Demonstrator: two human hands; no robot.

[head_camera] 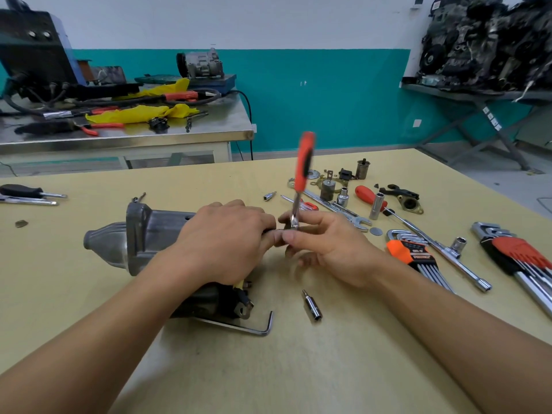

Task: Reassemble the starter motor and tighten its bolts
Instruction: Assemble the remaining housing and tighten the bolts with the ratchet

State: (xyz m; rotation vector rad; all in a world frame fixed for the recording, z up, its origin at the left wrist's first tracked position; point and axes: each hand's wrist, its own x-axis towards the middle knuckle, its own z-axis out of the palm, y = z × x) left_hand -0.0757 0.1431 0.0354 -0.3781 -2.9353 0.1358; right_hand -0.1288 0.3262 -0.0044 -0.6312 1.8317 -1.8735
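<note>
The grey starter motor (pixel 140 234) lies on its side on the tan table (pixel 298 369), nose to the left. My left hand (pixel 222 240) lies over its rear body, fingers curled round the end. My right hand (pixel 325 249) pinches the head of a small ratchet wrench (pixel 302 171) at the motor's rear end; its red and black handle stands nearly upright and is blurred. The bolt under the ratchet head is hidden by my fingers. A black solenoid with terminals (pixel 239 300) shows below my left wrist.
An L-shaped hex key (pixel 257 328) and a loose socket bit (pixel 312 306) lie near the motor. Hex key sets (pixel 418 258), sockets, a spanner (pixel 343 210), a T-wrench (pixel 442 249) and small motor parts crowd the right side. Screwdrivers (pixel 27 194) lie far left. A steel bench stands behind.
</note>
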